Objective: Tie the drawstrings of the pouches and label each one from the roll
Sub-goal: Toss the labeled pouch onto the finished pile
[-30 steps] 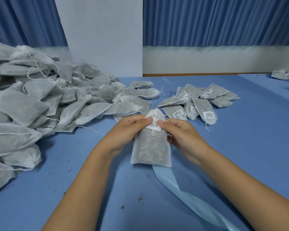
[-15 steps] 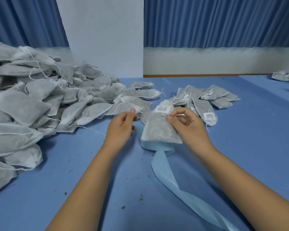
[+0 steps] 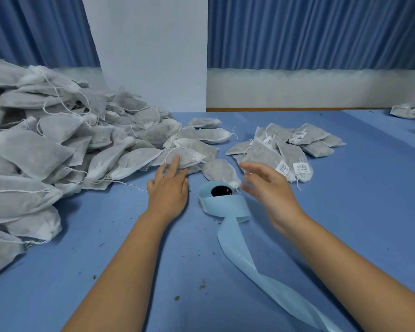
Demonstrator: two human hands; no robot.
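A big heap of unlabelled white pouches (image 3: 58, 144) fills the left of the blue table. My left hand (image 3: 169, 185) lies flat with straight fingers, its fingertips touching a pouch (image 3: 185, 157) at the heap's near edge. My right hand (image 3: 266, 188) hovers open and holds nothing, just in front of the labelled pouches (image 3: 295, 149), whose barcode stickers show. The pale blue label roll (image 3: 222, 202) stands between my hands, its backing strip (image 3: 261, 271) trailing toward me. One pouch (image 3: 219, 171) lies just behind the roll.
A white pillar (image 3: 151, 56) and blue curtains stand behind the table. A few more pouches (image 3: 410, 112) lie at the far right edge. Small dark crumbs are scattered on the blue cloth (image 3: 357, 212) near me.
The labelled pouch that both hands held has left my hands and joined the pile at the right. My left hand moved out to the heap. The label roll is now uncovered.
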